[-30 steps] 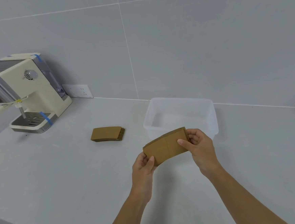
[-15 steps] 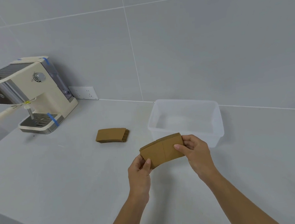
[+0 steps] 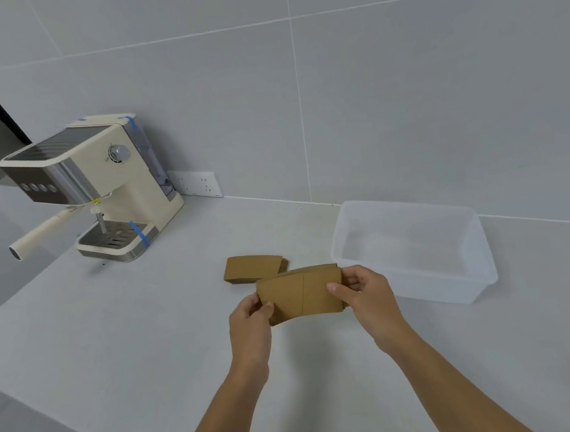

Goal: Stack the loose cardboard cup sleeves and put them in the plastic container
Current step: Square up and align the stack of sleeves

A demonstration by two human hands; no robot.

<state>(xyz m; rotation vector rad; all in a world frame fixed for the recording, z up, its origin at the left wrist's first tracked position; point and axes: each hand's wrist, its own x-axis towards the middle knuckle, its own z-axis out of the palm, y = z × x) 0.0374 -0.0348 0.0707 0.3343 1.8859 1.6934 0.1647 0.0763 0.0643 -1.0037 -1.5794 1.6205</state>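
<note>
Pinched at both ends: flat bundle of brown cardboard cup sleeves [image 3: 302, 296], left hand [image 3: 249, 324] and right hand [image 3: 368, 296] fingers closed round it. Best squared edge to edge, then lowered flat into the empty clear plastic container [image 3: 412, 251] near the counter's back edge. Second brown sleeve stack [image 3: 252, 268] lying behind, untouched.

left hand [image 3: 249, 324], right hand [image 3: 368, 298], both gripping

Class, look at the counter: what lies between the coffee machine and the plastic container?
In the head view, a second pile of cardboard sleeves lies flat on the counter between the coffee machine and the plastic container, touching neither.
</note>
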